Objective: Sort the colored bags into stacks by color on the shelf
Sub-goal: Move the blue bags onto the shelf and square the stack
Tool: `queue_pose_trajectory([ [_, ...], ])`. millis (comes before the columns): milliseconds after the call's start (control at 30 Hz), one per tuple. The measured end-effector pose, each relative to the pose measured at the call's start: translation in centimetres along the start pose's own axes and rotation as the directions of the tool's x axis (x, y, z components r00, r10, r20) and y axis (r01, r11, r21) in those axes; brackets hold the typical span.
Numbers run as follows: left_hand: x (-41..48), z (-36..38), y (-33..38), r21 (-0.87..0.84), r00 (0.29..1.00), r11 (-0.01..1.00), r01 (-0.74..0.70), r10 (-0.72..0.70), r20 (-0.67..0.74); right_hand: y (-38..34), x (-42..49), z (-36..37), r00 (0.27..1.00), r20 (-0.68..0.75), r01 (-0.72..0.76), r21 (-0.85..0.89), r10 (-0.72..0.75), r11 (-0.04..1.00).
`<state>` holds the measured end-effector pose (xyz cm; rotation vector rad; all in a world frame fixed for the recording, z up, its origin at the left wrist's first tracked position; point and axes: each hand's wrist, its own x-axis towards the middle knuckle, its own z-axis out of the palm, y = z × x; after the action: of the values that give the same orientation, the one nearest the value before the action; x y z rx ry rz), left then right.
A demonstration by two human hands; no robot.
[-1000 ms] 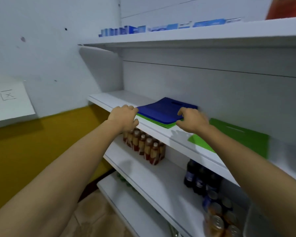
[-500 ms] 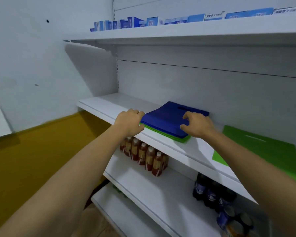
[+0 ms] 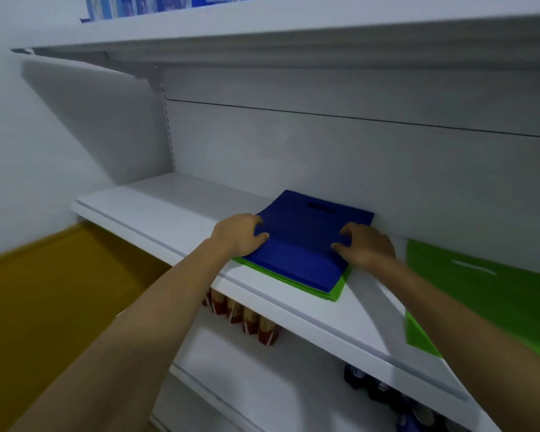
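Note:
A stack of flat blue bags (image 3: 303,244) lies on the middle white shelf (image 3: 175,207), on top of green bags (image 3: 335,291) whose edges stick out at the front and right. My left hand (image 3: 239,235) grips the left edge of the blue stack, thumb on top. At the stack's right edge my right hand (image 3: 363,246) holds on with curled fingers. A separate green bag (image 3: 468,294) lies flat on the same shelf to the right.
The shelf above (image 3: 262,29) carries several small blue boxes (image 3: 144,3). Bottles with red labels (image 3: 247,319) stand on the shelf below, dark bottles (image 3: 381,388) further right. A white wall with a yellow lower band (image 3: 60,291) is at the left.
The view has moved closer and tilted up. Both hands have slid further onto the blue stack's side edges and now grip it; the stack's rear seems slightly lifted.

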<state>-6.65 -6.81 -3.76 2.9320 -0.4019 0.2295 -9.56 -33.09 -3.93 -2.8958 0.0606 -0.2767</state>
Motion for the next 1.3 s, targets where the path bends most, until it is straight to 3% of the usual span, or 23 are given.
queue_pose_trajectory([
  [100,1.7,1.3,0.3,-0.085,0.999,0.996,-0.037,0.038,0.010,0.8,0.4,0.8,0.996,-0.028,-0.085,0.019,0.086,0.996],
  [233,3.8,1.2,-0.1,-0.009,0.994,0.998,-0.067,0.066,-0.088,1.1,0.4,1.4,0.967,-0.015,-0.251,0.099,0.253,0.963],
  [300,5.0,1.1,-0.9,0.027,0.998,0.999,-0.039,0.040,-0.046,1.1,0.5,1.6,0.951,-0.002,-0.307,0.137,0.310,0.942],
  [467,7.3,2.1,-2.8,0.035,0.995,0.999,0.017,-0.020,0.099,0.1,0.6,1.5,0.948,-0.056,-0.313,0.011,0.313,0.950],
  [733,8.3,3.8,-3.4,-0.042,0.994,0.995,-0.088,0.091,0.055,-1.6,1.2,2.3,0.928,-0.098,-0.368,-0.091,0.359,0.926],
  [967,9.0,4.0,-3.1,-0.090,0.989,0.996,-0.016,0.029,0.144,-1.6,1.7,2.3,0.851,-0.069,-0.524,-0.058,0.520,0.850],
  [1300,9.7,4.0,-3.4,-0.248,0.989,0.967,0.052,-0.016,0.145,-1.8,1.9,2.7,0.819,-0.088,-0.538,0.228,0.568,0.811],
])
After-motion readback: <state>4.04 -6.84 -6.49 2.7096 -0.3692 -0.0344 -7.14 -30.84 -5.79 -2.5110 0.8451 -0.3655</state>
